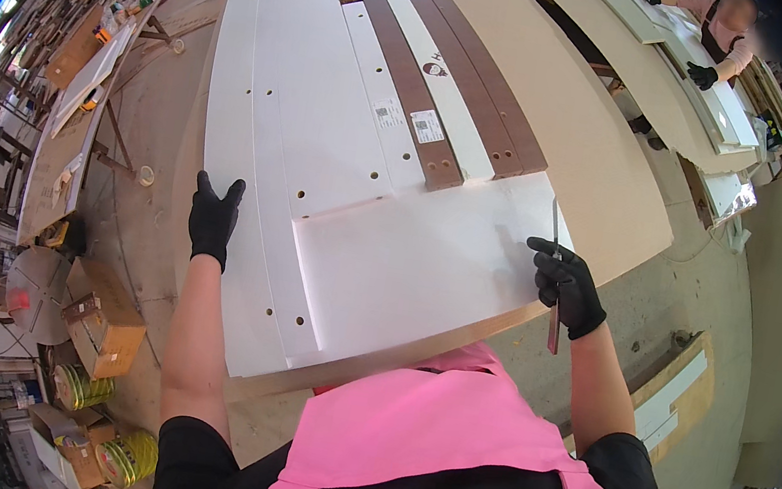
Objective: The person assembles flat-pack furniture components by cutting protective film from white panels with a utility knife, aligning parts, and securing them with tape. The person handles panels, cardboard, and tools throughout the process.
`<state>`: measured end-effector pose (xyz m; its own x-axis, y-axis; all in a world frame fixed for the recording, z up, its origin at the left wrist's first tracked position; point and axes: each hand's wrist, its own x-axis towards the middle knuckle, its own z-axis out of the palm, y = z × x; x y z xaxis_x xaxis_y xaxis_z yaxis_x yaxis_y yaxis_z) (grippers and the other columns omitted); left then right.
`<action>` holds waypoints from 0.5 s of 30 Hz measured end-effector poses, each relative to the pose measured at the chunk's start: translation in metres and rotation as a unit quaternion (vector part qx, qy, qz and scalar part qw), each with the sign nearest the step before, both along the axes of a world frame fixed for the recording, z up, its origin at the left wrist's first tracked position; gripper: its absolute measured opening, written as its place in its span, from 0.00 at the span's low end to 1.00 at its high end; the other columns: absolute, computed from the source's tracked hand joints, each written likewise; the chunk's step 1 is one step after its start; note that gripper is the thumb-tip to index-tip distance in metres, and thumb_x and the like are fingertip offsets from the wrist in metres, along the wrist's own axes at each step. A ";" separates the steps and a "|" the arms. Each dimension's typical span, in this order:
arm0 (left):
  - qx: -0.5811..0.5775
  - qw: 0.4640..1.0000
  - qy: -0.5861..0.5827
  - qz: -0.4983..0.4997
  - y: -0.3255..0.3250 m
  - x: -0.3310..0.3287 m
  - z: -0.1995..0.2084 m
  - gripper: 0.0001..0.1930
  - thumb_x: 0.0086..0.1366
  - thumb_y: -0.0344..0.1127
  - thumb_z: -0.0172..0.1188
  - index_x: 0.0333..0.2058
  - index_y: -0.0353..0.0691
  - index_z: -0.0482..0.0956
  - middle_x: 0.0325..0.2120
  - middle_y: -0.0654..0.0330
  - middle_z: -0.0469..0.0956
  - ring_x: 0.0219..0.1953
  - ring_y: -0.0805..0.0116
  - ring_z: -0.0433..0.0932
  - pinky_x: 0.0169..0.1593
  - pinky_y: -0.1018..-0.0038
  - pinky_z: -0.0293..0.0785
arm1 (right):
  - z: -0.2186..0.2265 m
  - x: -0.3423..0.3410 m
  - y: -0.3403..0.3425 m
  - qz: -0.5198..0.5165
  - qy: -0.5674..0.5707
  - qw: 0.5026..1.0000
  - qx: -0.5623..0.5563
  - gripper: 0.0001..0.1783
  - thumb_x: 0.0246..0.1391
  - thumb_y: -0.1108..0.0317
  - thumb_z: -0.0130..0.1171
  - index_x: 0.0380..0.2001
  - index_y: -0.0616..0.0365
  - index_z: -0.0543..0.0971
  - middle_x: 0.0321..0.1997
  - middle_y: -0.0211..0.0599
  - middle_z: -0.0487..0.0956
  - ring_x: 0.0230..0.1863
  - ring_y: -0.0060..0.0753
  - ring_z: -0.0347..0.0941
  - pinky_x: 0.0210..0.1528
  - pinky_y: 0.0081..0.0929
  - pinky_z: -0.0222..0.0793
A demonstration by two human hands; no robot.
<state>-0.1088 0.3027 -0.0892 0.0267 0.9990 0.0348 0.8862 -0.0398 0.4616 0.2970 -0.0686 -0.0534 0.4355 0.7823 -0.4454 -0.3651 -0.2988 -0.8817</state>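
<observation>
White panels [275, 141] with drilled holes lie stacked before me. My left hand [212, 220], in a black glove, lies at their left edge, thumb and fingers apart. In my gloved right hand [569, 286] is a slim utility knife [554, 332], its thin blade pointing away and up from the fingers. That hand hovers near the right corner of a plain white panel [429, 260]. Beyond this panel rest brown boards [499, 109] and a narrow white strip [421, 42]. Labels [426, 126] are stuck near the board ends.
Beneath the panels is a large tan board [613, 177]. A co-worker [721, 31] in black gloves handles white panels at the far right. A side bench [73, 136], a cardboard box [104, 318] and strap rolls [127, 456] stand left. A cut board [677, 394] leans at right.
</observation>
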 end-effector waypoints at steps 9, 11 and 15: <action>0.301 0.899 0.042 -0.315 -0.102 0.086 0.000 0.39 0.56 0.45 0.65 0.63 0.38 0.60 0.64 0.45 0.57 0.67 0.47 0.54 0.66 0.54 0.53 | -0.006 0.023 -0.012 0.083 0.111 0.989 0.060 0.19 0.61 0.64 0.55 0.53 0.59 0.74 0.20 0.23 0.67 0.16 0.13 0.56 0.18 0.14 0.53; 0.230 0.900 0.023 -0.369 -0.168 0.125 -0.009 0.39 0.58 0.45 0.63 0.63 0.34 0.59 0.63 0.44 0.59 0.67 0.46 0.55 0.67 0.55 0.53 | -0.006 0.035 -0.031 0.073 0.095 0.991 0.053 0.20 0.61 0.65 0.54 0.55 0.60 0.72 0.20 0.23 0.67 0.16 0.14 0.55 0.18 0.14 0.53; 0.144 0.927 0.121 -0.325 -0.239 0.182 -0.009 0.41 0.62 0.53 0.57 0.63 0.28 0.57 0.64 0.38 0.56 0.67 0.41 0.53 0.68 0.50 0.46 | -0.013 0.073 -0.100 -0.006 0.118 0.990 0.076 0.23 0.62 0.64 0.51 0.57 0.64 0.68 0.19 0.23 0.65 0.14 0.15 0.55 0.16 0.16 0.54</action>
<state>0.0729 0.0638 -0.0977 0.6606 0.7202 0.2117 0.7086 -0.6914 0.1407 0.3697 -0.1689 -0.0660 0.3437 0.8436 -0.4126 -0.5689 -0.1625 -0.8062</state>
